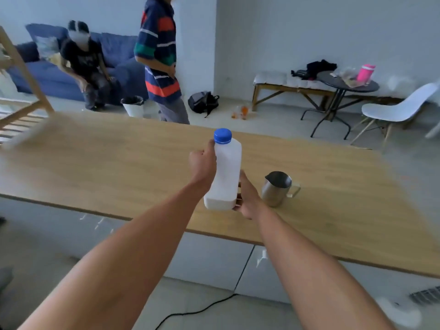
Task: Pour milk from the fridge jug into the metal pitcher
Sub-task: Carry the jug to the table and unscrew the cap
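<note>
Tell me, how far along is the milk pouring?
Done: the jug is out and over the wooden table. In hand: left hand grips it, right hand steadies its base. Left: the blue cap is still on, and nothing has been poured into the metal pitcher.

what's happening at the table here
A person holds a plastic milk jug upright over the wooden table, left hand gripping its upper side, right hand at its base. The blue cap is still on. The metal pitcher stands just right of it, no pouring yet.
</note>
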`<state>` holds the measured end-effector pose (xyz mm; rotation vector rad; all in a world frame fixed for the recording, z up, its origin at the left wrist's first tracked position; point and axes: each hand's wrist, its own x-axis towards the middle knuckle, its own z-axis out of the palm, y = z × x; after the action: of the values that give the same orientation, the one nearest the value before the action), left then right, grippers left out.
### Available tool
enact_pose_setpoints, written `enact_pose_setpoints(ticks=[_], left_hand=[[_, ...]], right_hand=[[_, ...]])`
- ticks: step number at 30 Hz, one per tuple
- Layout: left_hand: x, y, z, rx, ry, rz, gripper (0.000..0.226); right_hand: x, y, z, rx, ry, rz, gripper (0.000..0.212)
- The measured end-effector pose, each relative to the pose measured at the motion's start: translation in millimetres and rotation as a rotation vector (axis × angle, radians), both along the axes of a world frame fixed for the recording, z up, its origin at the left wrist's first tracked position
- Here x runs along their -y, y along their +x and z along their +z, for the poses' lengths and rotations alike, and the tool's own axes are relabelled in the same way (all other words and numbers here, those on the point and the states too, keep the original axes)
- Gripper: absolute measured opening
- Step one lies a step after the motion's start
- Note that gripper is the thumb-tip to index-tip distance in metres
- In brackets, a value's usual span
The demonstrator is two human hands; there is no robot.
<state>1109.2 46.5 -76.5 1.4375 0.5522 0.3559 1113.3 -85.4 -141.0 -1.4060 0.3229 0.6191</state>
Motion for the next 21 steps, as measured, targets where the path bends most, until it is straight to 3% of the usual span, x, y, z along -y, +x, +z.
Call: enact_pose_setpoints(ticks=[7, 15, 21], left_hand=[[29, 28, -32, -0.03, 0.039, -0.11, 0.057], [45, 48, -49, -0.061, 0.094, -0.143, 0.06], [47, 47, -56, -0.044, 0.131, -0.14, 0.062]], right_hand=[[12, 24, -13, 0.036, -0.113, -0.123, 0.055], [29, 45, -34, 0.013, -0.106, -0.156, 0.056], [32, 48, -45, 0.03, -0.057, -0.133, 0.044]])
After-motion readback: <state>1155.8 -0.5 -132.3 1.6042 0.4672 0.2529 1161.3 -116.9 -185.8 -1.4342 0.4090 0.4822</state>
